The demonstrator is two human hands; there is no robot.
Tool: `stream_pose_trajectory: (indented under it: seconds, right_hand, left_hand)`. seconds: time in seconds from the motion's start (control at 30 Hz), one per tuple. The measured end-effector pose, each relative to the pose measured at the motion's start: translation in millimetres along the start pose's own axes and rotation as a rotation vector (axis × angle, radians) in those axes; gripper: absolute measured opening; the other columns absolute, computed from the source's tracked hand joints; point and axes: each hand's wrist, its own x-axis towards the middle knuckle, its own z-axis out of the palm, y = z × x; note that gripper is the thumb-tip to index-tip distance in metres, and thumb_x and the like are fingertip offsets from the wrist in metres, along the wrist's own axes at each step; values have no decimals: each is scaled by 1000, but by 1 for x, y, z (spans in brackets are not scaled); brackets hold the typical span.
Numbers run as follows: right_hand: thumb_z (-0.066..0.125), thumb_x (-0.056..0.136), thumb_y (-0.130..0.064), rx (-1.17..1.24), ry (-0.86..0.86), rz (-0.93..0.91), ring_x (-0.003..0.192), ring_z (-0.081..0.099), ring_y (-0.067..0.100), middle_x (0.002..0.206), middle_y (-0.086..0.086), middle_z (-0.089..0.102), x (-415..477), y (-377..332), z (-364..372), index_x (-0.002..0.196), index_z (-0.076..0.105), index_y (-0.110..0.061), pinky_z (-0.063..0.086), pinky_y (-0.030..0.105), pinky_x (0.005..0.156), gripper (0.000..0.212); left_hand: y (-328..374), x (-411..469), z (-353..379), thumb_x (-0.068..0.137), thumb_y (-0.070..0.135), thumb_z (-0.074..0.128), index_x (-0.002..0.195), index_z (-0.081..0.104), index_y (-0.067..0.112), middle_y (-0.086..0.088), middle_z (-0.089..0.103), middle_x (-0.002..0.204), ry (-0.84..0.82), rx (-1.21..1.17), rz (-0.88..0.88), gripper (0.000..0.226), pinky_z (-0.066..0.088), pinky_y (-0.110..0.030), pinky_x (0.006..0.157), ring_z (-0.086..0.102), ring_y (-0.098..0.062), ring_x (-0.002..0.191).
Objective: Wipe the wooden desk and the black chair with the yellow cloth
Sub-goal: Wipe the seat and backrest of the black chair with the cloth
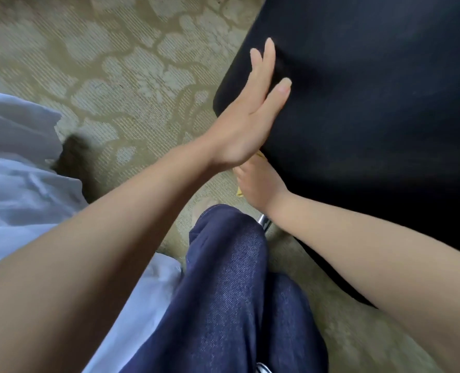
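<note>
A black chair fills the far right of the scene, standing on a pale patterned carpet. The left hand is stretched out from the near left and laid against the chair's left edge, with its fingers held straight and close together and nothing gripped in them; the thumb is rested on the black fabric. Just below it, the right hand is brought in from the right and pressed to the same edge of the chair, lower down. A yellow cloth is held under this hand: one small corner is seen below the palm and another sliver just above the knuckles, touching the chair. The right fingers are bent over the cloth where they can be seen, though most of them are hidden by the left wrist. A shiny metal part is seen under the right wrist, beside a knee in dark blue jeans. White fabric is spread at the left, and a blurred dark shape lies on the carpet next to it; what it is cannot be told.
</note>
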Motion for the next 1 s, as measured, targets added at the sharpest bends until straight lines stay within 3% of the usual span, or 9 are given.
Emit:
stream_pose_trajectory:
  seconds: [0.07, 0.13, 0.37, 0.53, 0.63, 0.7, 0.83, 0.9, 1.0]
  right_hand:
    - [22, 103, -29, -24, -1, -69, 142, 9, 41, 153, 25, 17, -10, -24, 18, 146, 17, 7, 6, 48, 116, 56]
    - [25, 103, -30, 37, -90, -73, 142, 4, 45, 153, 28, 12, -28, -37, 25, 146, 14, 7, -2, 54, 114, 58]
    - [29, 103, -26, 133, -199, -221, 144, -12, 32, 158, 12, -4, -128, -53, 47, 149, 14, -2, -31, 48, 91, 54]
    - [30, 103, -26, 157, -256, -261, 142, -21, 27, 157, 8, -16, -196, -51, 56, 148, -5, -1, -34, 43, 86, 62]
    - [32, 102, -18, 146, -259, -247, 140, -25, 26, 152, 7, -25, -241, -50, 65, 145, -11, 0, -33, 42, 90, 63]
    - [41, 99, -16, 109, -175, -179, 133, -29, 26, 145, 7, -23, -267, -47, 79, 149, 6, -2, -30, 42, 95, 62]
    - [87, 58, -12, -30, 42, 22, 142, 8, 20, 142, 5, 30, -320, -31, 83, 123, 61, -7, -9, 39, 118, 70]
    - [79, 68, -4, -90, 135, 164, 145, 7, 20, 147, 7, 29, -339, -19, 84, 131, 51, -2, -11, 41, 118, 69]
    - [18, 98, 8, -153, 301, 296, 139, 27, 11, 152, 10, 20, -381, -6, 82, 144, 5, 0, -10, 43, 118, 49]
  left_hand:
    - [2, 3, 6, 105, 37, 22, 151, -13, 27, 3, -22, 157, 12, 10, -12, 59, 0, -15, 109, -9, -5, 144]
    - [3, 4, 6, 104, 38, 22, 151, -14, 27, 3, -22, 157, 32, 57, -16, 59, 2, -14, 108, -5, -5, 144]
    - [11, 5, 12, 104, 42, 21, 149, -18, 23, 0, -24, 157, 60, 137, -59, 63, -1, -17, 105, -8, -6, 144]
    - [13, 3, 11, 104, 41, 18, 151, -13, 20, -2, -19, 158, 114, 208, -113, 60, -4, -30, 117, -9, -13, 146]
    - [24, -12, 23, 104, 40, 20, 152, -10, 18, -2, -18, 159, 108, 260, -73, 61, -3, -24, 113, -10, -11, 146]
    - [36, -22, 31, 104, 39, 21, 152, -10, 19, -2, -20, 158, 117, 259, -30, 61, -2, -21, 110, -10, -10, 145]
    - [70, -43, 45, 105, 36, 24, 152, -8, 22, 0, -19, 159, 150, 292, 99, 59, 1, -16, 104, -6, -8, 145]
    - [85, -52, 48, 105, 35, 25, 152, -7, 24, 1, -18, 159, 144, 310, 157, 58, 2, -19, 108, -6, -10, 146]
    - [116, -73, 53, 105, 34, 26, 152, -6, 25, 0, -16, 159, 103, 362, 260, 58, 1, -28, 113, -10, -13, 146]
